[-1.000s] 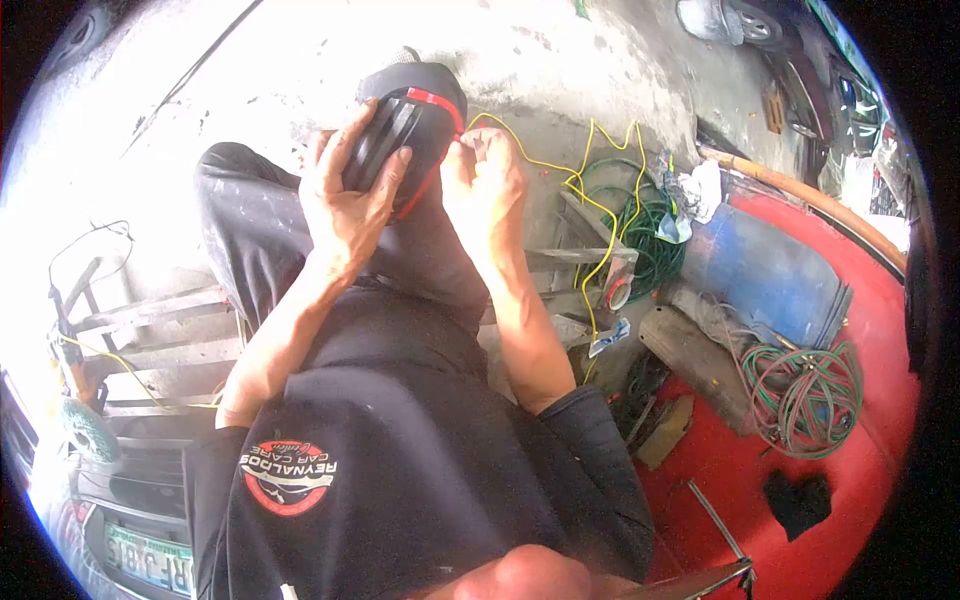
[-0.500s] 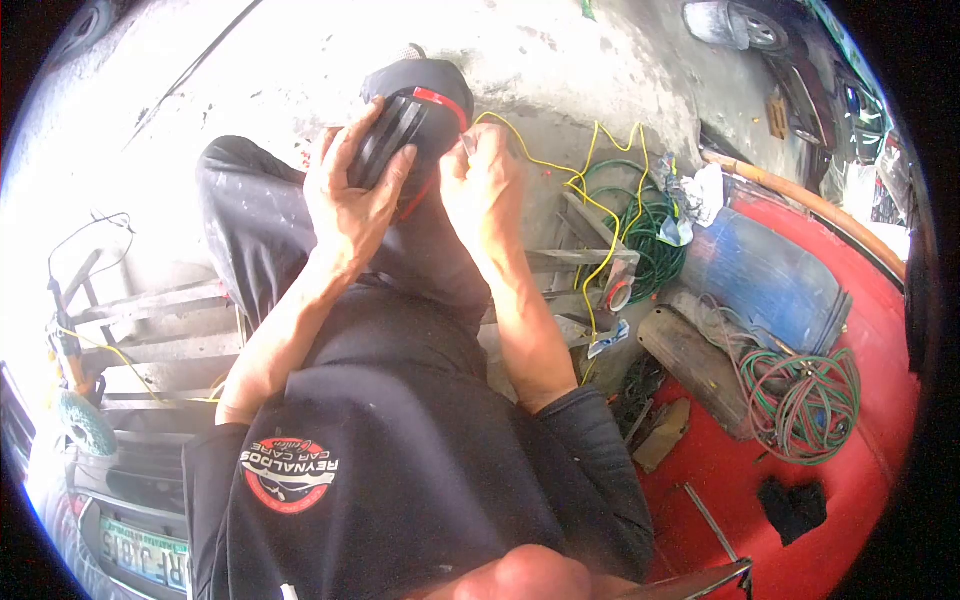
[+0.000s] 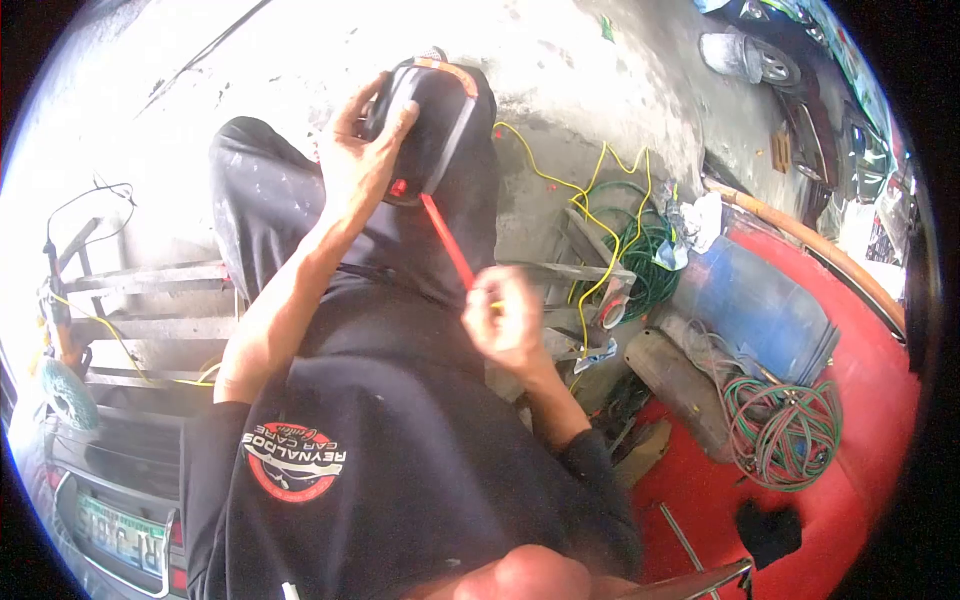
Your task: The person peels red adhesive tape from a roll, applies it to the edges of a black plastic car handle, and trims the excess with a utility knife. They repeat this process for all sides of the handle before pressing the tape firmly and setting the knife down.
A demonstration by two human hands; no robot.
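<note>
A dark, rounded part (image 3: 425, 125) with an orange-red edge at its top rests over my leg. My left hand (image 3: 365, 150) grips its left side, thumb on the face and fingers round the back. From the lower end of the part a red strip (image 3: 447, 240) stretches down and right. Its far end is pinched in my right hand (image 3: 508, 315), which is slightly blurred, with a small yellow bit at its fingers.
A yellow cord (image 3: 615, 245) and green hose (image 3: 652, 265) lie on the right, by a blue container (image 3: 750, 305). Coiled hoses (image 3: 785, 430) rest on a red panel (image 3: 850, 500). A slatted wooden bench (image 3: 160, 325) and a car's licence plate (image 3: 122, 530) are on the left.
My right hand has moved down and away from the part, and the red strip is now stretched out from its lower end. The part has turned in my left hand.
</note>
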